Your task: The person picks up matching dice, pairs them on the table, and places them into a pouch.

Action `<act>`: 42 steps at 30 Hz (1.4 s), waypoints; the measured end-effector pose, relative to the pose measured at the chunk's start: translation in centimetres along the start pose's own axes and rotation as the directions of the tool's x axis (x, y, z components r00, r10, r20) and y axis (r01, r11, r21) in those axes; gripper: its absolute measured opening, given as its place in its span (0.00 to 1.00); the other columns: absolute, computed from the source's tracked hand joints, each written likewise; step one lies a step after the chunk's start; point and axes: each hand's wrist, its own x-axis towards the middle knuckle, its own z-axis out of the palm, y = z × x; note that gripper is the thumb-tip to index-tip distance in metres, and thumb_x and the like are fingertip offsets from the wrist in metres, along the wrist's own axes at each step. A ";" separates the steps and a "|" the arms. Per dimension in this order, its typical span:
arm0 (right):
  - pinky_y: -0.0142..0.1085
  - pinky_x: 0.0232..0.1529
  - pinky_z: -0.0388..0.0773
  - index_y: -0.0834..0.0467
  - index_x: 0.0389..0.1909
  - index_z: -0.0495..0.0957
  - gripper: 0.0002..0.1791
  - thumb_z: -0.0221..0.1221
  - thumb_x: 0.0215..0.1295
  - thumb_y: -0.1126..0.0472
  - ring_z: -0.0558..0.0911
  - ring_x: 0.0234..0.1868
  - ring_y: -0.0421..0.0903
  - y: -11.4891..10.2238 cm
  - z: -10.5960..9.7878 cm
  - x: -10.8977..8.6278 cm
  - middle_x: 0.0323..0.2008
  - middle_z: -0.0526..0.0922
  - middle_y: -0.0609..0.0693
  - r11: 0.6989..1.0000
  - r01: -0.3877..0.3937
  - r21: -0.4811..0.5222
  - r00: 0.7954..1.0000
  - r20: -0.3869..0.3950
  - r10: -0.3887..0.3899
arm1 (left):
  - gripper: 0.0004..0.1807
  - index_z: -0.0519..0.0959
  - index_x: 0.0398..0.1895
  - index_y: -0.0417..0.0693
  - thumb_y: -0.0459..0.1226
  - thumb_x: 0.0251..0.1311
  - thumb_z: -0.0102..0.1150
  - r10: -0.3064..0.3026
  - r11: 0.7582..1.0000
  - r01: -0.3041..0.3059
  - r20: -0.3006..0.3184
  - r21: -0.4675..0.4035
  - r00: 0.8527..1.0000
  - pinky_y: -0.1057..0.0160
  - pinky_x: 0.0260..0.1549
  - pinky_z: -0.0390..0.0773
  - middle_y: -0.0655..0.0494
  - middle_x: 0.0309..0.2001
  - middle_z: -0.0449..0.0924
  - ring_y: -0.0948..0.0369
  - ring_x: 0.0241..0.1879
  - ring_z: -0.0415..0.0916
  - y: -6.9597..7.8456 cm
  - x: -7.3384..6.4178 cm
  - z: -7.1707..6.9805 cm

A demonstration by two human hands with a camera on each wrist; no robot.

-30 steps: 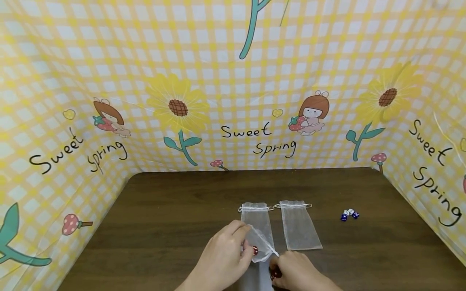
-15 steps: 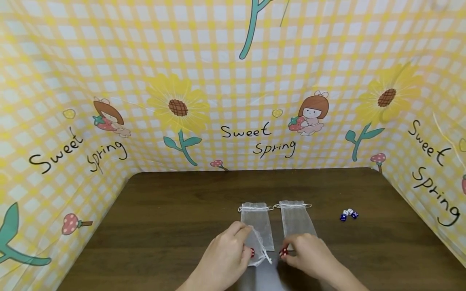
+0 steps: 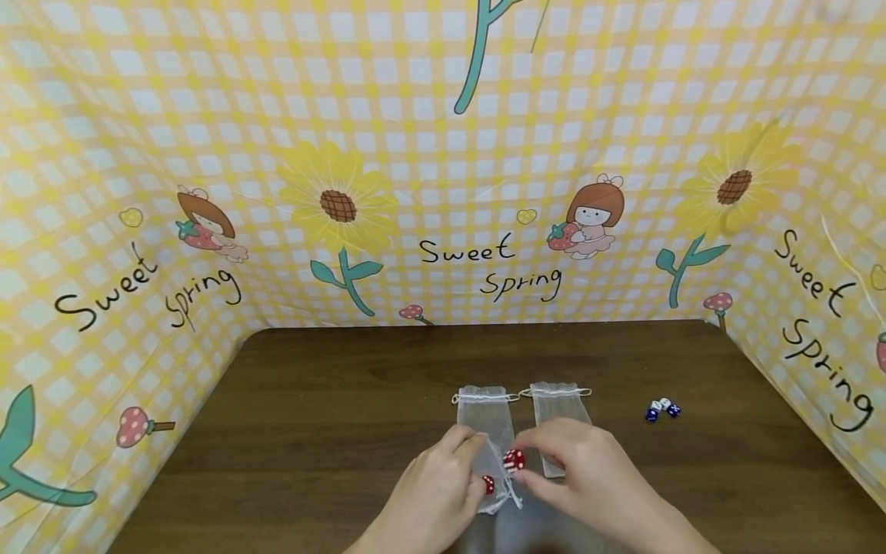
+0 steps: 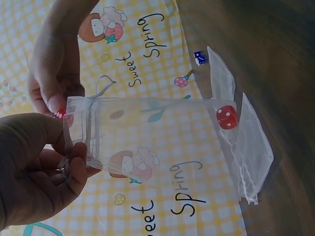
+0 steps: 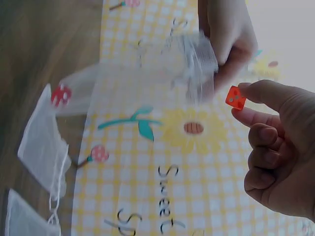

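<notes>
My left hand (image 3: 432,481) pinches the mouth end of a sheer white drawstring pouch (image 4: 157,132), which hangs down with a loose cord at its neck. At the bottom of that pouch lies one red die (image 4: 227,117) with white pips. Between thumb and index finger, my right hand (image 5: 283,147) pinches another red die (image 5: 236,98), close to the pouch's mouth but outside it. The right hand's other fingers are curled in, as the right wrist view shows. In the head view the held pouch is partly hidden behind the left hand.
Two more sheer pouches lie flat on the dark wooden table (image 3: 332,408): a left one (image 3: 484,415) and a right one (image 3: 554,408), partly covered by the right hand. Several blue and white dice (image 3: 664,408) sit together at the right. Checked yellow cloth (image 3: 443,154) surrounds the table.
My right hand first drew right, away from the held pouch, then came up and back left with the red die to the pouch's mouth. The left hand has barely shifted.
</notes>
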 end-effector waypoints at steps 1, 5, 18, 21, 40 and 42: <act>0.21 0.25 0.68 0.51 0.33 0.80 0.11 0.69 0.48 0.57 0.71 0.26 0.31 -0.2 0.2 0.2 0.29 0.79 0.38 1.000 0.020 -0.013 1.000 0.008 -0.020 | 0.19 0.79 0.42 0.34 0.26 0.41 0.56 -0.002 1.000 0.002 0.006 -0.004 1.000 0.65 0.23 0.76 0.52 0.41 0.75 0.62 0.30 0.77 0.1 0.0 0.0; 0.29 0.28 0.74 0.52 0.32 0.81 0.12 0.70 0.44 0.58 0.76 0.30 0.34 -0.7 1.0 0.6 0.29 0.80 0.39 0.996 0.042 -0.083 0.998 0.056 -0.037 | 0.18 0.79 0.42 0.33 0.26 0.42 0.57 0.008 1.000 -0.008 0.009 -0.003 1.000 0.67 0.23 0.76 0.52 0.41 0.75 0.62 0.30 0.77 0.3 0.1 -0.1; 0.31 0.26 0.76 0.54 0.33 0.82 0.12 0.70 0.46 0.56 0.79 0.31 0.37 -1.1 1.9 0.7 0.30 0.83 0.42 0.992 0.002 -0.124 0.994 0.113 0.012 | 0.18 0.79 0.42 0.33 0.27 0.43 0.57 0.020 1.000 -0.020 0.013 0.004 1.000 0.67 0.23 0.76 0.52 0.41 0.75 0.63 0.30 0.76 0.5 0.2 0.1; 0.28 0.26 0.74 0.54 0.35 0.82 0.11 0.67 0.51 0.55 0.77 0.29 0.35 -0.8 1.7 0.5 0.30 0.82 0.42 0.998 0.031 -0.059 0.999 0.024 -0.030 | 0.19 0.78 0.43 0.31 0.26 0.44 0.56 0.011 1.000 -0.011 0.041 -0.015 0.999 0.69 0.23 0.75 0.51 0.42 0.75 0.64 0.30 0.76 0.5 0.2 -0.1; 0.17 0.22 0.61 0.53 0.33 0.82 0.08 0.65 0.54 0.55 0.64 0.22 0.28 0.8 2.1 -3.5 0.22 0.69 0.34 0.978 -0.078 0.193 0.997 0.002 0.079 | 0.20 0.79 0.42 0.35 0.26 0.40 0.57 0.018 1.000 -0.018 -0.052 0.010 0.998 0.64 0.27 0.77 0.53 0.43 0.76 0.61 0.33 0.78 0.4 0.1 -0.6; 0.16 0.22 0.61 0.54 0.33 0.82 0.09 0.65 0.55 0.54 0.64 0.22 0.28 0.7 2.4 -3.7 0.22 0.69 0.34 0.979 -0.072 0.191 0.997 0.016 0.070 | 0.20 0.79 0.42 0.35 0.26 0.40 0.57 0.017 1.000 -0.017 -0.051 0.010 0.999 0.65 0.26 0.77 0.53 0.43 0.76 0.61 0.33 0.78 0.4 0.1 -0.6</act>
